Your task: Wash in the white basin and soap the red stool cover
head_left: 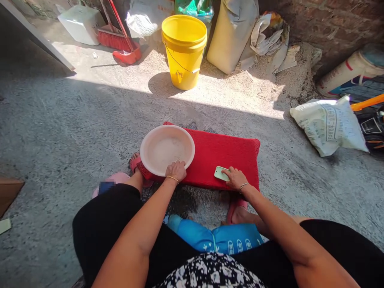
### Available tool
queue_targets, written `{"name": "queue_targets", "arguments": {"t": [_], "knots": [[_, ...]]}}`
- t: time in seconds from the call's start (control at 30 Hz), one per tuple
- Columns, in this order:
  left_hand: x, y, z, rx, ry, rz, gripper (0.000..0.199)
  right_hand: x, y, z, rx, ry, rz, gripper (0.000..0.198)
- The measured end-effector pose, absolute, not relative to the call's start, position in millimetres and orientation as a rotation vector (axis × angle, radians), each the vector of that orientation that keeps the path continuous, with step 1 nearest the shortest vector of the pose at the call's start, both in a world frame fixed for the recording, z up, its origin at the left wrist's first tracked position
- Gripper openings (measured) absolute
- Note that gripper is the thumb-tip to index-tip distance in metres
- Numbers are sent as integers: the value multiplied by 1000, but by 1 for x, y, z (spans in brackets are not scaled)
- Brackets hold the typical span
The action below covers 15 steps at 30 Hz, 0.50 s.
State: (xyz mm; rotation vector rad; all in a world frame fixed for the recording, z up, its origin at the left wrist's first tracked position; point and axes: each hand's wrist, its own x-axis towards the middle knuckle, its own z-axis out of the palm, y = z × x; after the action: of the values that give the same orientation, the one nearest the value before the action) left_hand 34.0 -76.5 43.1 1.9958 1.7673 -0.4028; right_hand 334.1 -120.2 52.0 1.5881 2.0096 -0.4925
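A wide, pale pink basin [162, 146] rests on the left end of a red fabric-covered slab [207, 156] with squared corners. My left hand [176, 171] is closed over the basin's near rim. On the right half of the red fabric lies a light green scrubbing brush [220, 173], its smooth back up and its bristle side hidden. My right hand [235, 178] grips the brush from its right end, pressing it against the fabric. Inside the basin, the pale bottom shows; whether it holds water is hard to tell.
Beyond the slab stands a yellow bucket [184, 56]. A red broom [111, 38] and dustpan [127, 55] are at the back left. A white printed sack [330, 124] lies to the right. A blue bag [216, 236] lies between my legs. Dark wet patches mark the concrete floor [75, 128].
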Motion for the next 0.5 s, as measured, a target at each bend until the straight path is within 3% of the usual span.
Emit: {"name": "queue_targets", "arguments": {"t": [0.13, 0.23, 0.33, 0.5], "knots": [[34, -76, 43, 2005, 1762, -389, 38, 465, -155, 61, 1799, 1630, -397, 49], [34, -76, 43, 2014, 1763, -390, 38, 509, -171, 70, 1933, 1348, -312, 42], [35, -76, 42, 2018, 1775, -390, 36, 479, -166, 76, 1929, 1425, -355, 45], [34, -76, 44, 2005, 1782, -417, 37, 317, -140, 70, 1572, 2036, -498, 49]]}}
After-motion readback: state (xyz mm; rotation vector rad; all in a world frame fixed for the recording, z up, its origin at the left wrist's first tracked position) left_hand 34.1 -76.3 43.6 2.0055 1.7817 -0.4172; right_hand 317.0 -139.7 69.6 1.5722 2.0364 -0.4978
